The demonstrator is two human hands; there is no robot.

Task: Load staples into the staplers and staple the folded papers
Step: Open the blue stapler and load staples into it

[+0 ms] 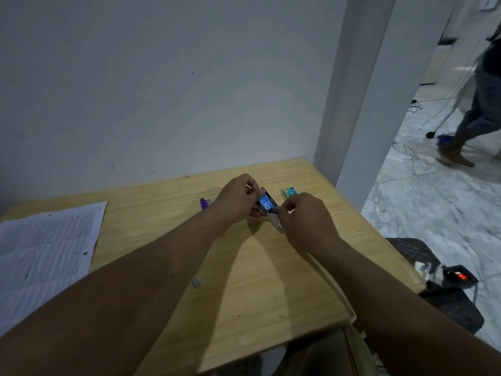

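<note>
My left hand [235,199] grips a small black and blue staple box [267,202] above the middle of the wooden table [257,280]. My right hand [305,215] pinches the box's pale inner tray [276,219], which sticks out from its near end. A purple stapler [204,203] lies just left of my left hand, partly hidden by it. A second staple box [290,191], green and white, lies on the table to the right. A stack of printed papers [46,253] lies at the table's left edge.
A small grey piece [196,282] lies on the table near my left forearm. A white wall stands behind the table and a pillar at its right corner. A dark stool with a device [458,276] stands to the right. A person walks on the marble floor at far right.
</note>
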